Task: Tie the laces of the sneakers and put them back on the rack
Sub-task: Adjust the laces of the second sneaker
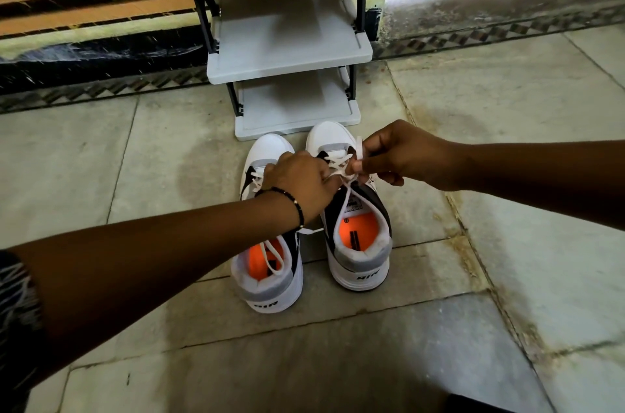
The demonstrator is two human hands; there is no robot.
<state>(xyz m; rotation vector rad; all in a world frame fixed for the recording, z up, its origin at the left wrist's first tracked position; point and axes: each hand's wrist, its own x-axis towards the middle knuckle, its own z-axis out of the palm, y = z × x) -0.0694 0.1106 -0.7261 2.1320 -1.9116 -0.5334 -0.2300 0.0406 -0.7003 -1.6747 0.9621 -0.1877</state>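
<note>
Item: pair of white sneakers with grey and black panels and orange insoles, standing side by side on the tiled floor (507,176), heels toward the wearer of the camera, toes just short of the rack's lowest shelf.

Right sneaker (358,236): in hand; its lace (341,172) is drawn up over the tongue; right hand (402,155) in a narrow pinch on a loop of the lace, raised above the eyelets; left hand (304,186) closed on the other strand at the crossing, a beaded bracelet (291,199) at the wrist; whether a first knot already sits under the fingers cannot be told, as the hands cover that spot; judged as mid-tie, bow not yet finished.

Left sneaker (270,260): partly under the left forearm; a loose lace end (274,257) lies inside the shoe opening on the insole, another strand trails out toward the gap between the shoes; judged as untied and not yet begun.

Rack (291,50): grey shelves on dark posts, against the wall, directly beyond the toes; the two lower shelves seen here carry nothing; the top one is cut off by the frame.

Progress, as judged: early; one bow under way; remaining are the finish of this bow, the whole of the left shoe's lace, and the placing of both shoes on a shelf.
</note>
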